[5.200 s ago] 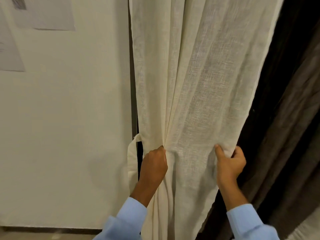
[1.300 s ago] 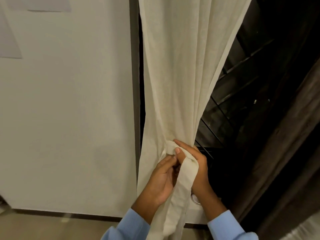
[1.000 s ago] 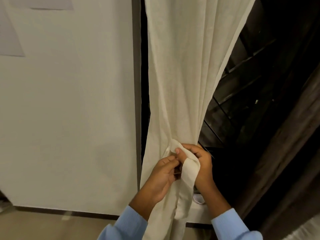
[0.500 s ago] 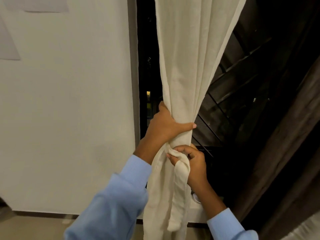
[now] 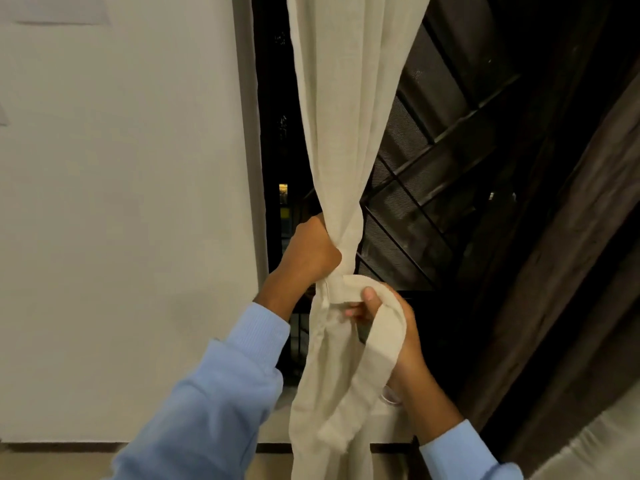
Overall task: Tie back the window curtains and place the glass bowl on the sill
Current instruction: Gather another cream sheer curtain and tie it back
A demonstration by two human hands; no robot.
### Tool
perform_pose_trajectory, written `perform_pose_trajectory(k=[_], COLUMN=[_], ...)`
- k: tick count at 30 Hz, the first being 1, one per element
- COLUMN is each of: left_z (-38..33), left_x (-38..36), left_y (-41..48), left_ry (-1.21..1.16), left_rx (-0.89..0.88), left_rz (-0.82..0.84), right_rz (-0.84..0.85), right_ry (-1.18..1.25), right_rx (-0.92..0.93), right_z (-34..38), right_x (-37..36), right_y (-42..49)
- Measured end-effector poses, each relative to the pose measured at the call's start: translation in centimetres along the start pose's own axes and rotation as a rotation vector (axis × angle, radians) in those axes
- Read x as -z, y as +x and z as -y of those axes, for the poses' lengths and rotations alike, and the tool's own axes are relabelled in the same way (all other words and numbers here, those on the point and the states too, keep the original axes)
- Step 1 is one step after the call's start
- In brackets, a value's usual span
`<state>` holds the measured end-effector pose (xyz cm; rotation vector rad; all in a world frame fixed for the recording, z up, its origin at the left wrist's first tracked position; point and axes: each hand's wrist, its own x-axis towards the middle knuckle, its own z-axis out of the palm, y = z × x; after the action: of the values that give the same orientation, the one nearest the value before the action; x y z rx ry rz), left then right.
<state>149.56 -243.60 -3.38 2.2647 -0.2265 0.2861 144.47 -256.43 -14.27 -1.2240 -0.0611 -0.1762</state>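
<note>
A left hand [image 5: 313,251] clenches the gathered cream linen curtain [image 5: 346,116] just above the right hand [image 5: 398,327], whose fingers [image 5: 353,311] grip the cream fabric tie-back strip [image 5: 384,341]; knot unfinished, glass bowl apparently not yet placed.

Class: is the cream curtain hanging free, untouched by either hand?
No: the left hand grips the gathered curtain and the right hand holds its tie strip.

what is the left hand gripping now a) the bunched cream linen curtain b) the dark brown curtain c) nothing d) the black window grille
a: the left hand is closed round the bunched cream linen curtain, just above the cream fabric tie strip that the right hand holds.
</note>
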Motion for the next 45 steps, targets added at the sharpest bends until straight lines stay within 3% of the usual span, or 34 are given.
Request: perform_pose_trajectory(k=[3, 6, 8, 10, 14, 19, 28, 32, 36, 38, 40, 43, 45], left_z=[0.1, 0.3, 0.3, 0.2, 0.6, 1.3, 2.9, 3.5, 3.7, 3.6, 3.8, 4.3, 4.5], left_x=[0.0, 0.0, -0.1, 0.0, 0.0, -0.2, -0.6, -1.0, -1.1, -1.2, -1.4, -0.9, -0.5], left_y=[0.1, 0.1, 0.1, 0.0, 0.0, -0.1, -0.2, 0.3, 0.7, 0.6, 0.7, 1.5, 1.7], left_ry=[0.003, 0.014, 0.035, 0.060, 0.061, -0.052, -0.440, -0.402, -0.353, -0.316, -0.114, 0.462, 0.466], left_rx=[0.001, -0.014, -0.026, -0.046, -0.097, -0.108, -0.024, -0.093, -0.140, -0.171, -0.202, -0.300, -0.343], left_rz=[0.014, 0.017, 0.026, 0.042, 0.102, 0.226, 0.450, 0.513, 0.511, 0.522, 0.470, 0.257, 0.246], right_rz=[0.124, 0.264, 0.377, 0.427, 0.246, 0.126, 0.038, 0.027, -0.177, -0.199, -0.092, 0.103, 0.240], right_ry=[0.309, 0.390, 0.297, 0.020, -0.448, -0.639, -0.908, -0.805, -0.868, -0.835, -0.588, -0.130, 0.036], right_rx=[-0.451, -0.547, -0.492, -0.343, -0.114, -0.060, 0.285, 0.212, 0.184, 0.158, 0.102, -0.079, -0.109], right_z=[0.8, 1.5, 2.6, 3.8, 5.4, 5.7, 3.1, 1.9, 0.9, 0.8, 1.1, 1.3, 0.6], right_x=[1.2, 3.0, 3.8, 4.1, 4.9, 5.6, 2.8, 0.9, -0.6, -1.0, -1.5, -1.8, -1.3], right_y=[0.6, 0.4, 0.2, 0.2, 2.2, 5.7, 8.3, 7.1, 6.1, 5.8, 5.0, 3.2, 2.3])
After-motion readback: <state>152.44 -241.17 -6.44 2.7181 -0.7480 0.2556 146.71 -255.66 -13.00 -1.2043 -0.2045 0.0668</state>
